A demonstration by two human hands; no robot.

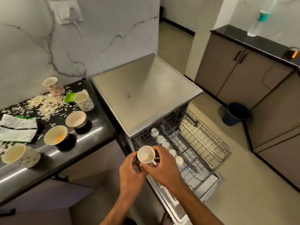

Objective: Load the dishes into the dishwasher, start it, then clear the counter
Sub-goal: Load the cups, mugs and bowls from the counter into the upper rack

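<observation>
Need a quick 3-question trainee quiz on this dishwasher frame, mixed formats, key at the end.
1. True or false: the cup held by the left hand and right hand already sits in the rack.
2. How many cups and bowls stand on the counter? A) three B) five C) eight
3. Fill in: beside the green dish lie pale ____.

Key: 1 false, it is above the rack. 2 B. 3 shavings.

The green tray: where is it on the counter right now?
The green tray lies at the counter's far end, between the floral cup and the dotted mug.
</observation>
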